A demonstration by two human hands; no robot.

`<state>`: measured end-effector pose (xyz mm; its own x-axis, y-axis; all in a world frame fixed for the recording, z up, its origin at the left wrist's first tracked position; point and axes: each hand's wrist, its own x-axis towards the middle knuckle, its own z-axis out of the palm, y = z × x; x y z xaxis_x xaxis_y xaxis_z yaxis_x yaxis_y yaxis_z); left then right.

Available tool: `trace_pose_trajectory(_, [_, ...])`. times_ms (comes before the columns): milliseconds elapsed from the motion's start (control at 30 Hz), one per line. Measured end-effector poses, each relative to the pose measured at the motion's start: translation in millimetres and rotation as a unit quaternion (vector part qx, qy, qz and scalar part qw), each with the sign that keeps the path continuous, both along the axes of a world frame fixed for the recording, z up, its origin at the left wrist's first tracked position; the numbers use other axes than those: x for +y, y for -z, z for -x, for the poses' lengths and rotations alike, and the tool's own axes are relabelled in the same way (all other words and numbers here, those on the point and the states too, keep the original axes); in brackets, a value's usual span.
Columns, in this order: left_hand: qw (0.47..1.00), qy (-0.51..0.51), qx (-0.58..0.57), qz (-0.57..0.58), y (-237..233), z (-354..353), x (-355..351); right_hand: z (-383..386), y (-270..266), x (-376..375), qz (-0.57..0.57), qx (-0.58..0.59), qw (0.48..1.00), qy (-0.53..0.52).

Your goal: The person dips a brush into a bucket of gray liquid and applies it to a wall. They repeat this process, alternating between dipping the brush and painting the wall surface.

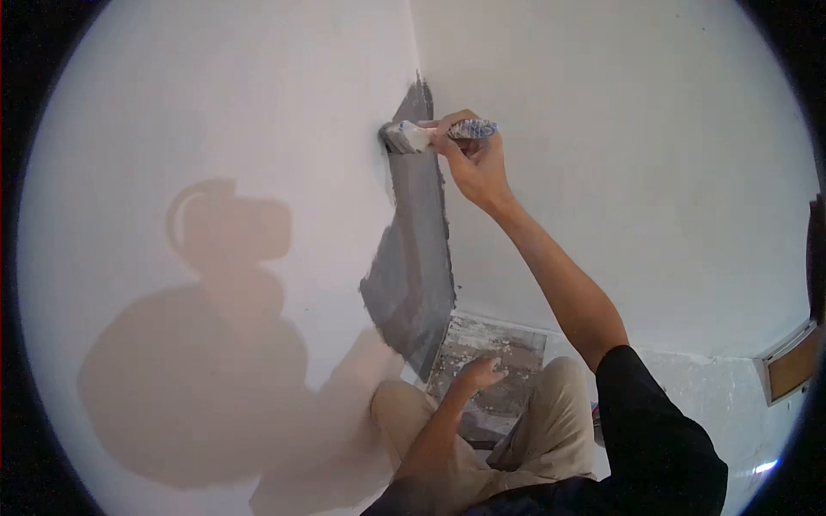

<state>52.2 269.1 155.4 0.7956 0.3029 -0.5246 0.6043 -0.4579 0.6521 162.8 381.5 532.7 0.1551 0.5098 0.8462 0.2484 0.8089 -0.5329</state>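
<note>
My right hand is closed around a paintbrush with a blue-and-white stained handle. The brush's wide bristles lie against the wall near the upper part of a dark grey coated strip. That strip runs down the corner where two white walls meet, with ragged edges, and widens lower down on the left wall. Down by my knees, my left hand hovers with loosely bent fingers and nothing visible in it. Below it is a paint-spattered board.
White walls rise on both sides of the corner. My shadow falls across the left wall. My bent knees are close to the wall. A brown panel with a pale frame is at the far right.
</note>
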Motion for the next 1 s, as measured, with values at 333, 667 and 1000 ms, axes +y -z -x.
trace_pose_trajectory(333, [0.998,0.018,0.035,-0.041,10,2,0,-29,56,-45,0.242,0.160,0.953,0.090])
trace_pose_trajectory(667, [0.996,0.016,0.073,-0.046,4,0,1,-17,70,-38,0.210,0.067,0.974,0.043])
trace_pose_trajectory(1000, [0.997,0.029,0.050,-0.044,2,1,1,-6,49,-9,0.121,0.075,0.987,0.070])
